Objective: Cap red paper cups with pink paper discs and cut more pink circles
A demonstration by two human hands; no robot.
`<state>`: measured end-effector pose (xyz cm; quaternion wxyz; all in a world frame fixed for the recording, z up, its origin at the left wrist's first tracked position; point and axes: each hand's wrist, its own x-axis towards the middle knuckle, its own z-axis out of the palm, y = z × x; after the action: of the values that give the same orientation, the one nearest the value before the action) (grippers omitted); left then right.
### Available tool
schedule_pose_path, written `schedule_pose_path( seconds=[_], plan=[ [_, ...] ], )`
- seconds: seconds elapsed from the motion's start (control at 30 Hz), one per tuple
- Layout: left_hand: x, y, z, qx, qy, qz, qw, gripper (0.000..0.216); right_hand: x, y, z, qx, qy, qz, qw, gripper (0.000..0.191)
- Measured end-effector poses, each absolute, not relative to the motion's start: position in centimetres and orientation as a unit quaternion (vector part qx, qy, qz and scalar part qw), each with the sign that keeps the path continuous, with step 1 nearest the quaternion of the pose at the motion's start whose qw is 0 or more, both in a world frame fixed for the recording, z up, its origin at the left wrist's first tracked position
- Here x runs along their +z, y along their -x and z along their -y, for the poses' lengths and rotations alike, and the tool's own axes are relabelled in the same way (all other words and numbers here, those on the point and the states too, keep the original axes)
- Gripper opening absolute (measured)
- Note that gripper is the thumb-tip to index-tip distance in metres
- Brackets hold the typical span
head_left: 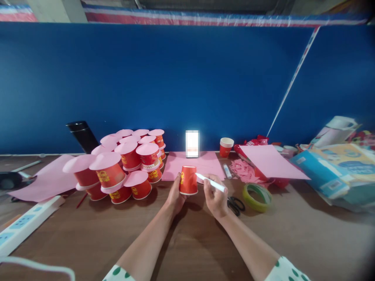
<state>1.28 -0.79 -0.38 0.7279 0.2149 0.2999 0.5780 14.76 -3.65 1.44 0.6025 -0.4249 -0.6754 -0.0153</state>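
- Fingers point(177, 182) of the left hand point(175, 197) curl round the side of a red paper cup point(188, 181) that stands upside down on the counter point(187, 242), at the near edge of a pink sheet point(205, 163). The right hand point(216, 200) pinches a white pen point(211, 182), its tip against the cup's wall.
- Behind everything runs a smooth, matt blue partition point(175, 86).
- Brown and wood-grained, the counter is cut off on every side.
- Flat pink paper lies in two more places: one sheet point(43, 181) far left, another point(271, 160) propped at a slant on the right.
- Printed boxes point(331, 171) on the right are blurred, and I cannot read them.
- A heap of upturned red cups point(123, 168), each capped with a pink paper disc, sits left of the hands. The rear ones are half hidden.
- A white power strip point(26, 222) runs off the left edge.
- A black cylindrical flask point(83, 134) leans behind the heap, its foot hidden.
- A bright rectangle point(192, 143) stands against the partition, too washed out to make out.
- A green tape roll point(257, 197) lies flat, just right of the black scissors point(236, 205), which the right hand partly hides.
- A short stack of red cups point(226, 147) stands upright near the partition.
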Motion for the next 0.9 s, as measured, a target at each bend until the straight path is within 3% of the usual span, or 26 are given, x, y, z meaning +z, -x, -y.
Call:
schedule_pose_path(
  seconds=[0.9],
  plan=[
    [-0.42,-1.24,0.81,0.572,-0.222,-0.303,0.729,0.036,1.38,-14.82,3.53,-0.021,0.436,0.670,0.600,0.014]
  ],
)
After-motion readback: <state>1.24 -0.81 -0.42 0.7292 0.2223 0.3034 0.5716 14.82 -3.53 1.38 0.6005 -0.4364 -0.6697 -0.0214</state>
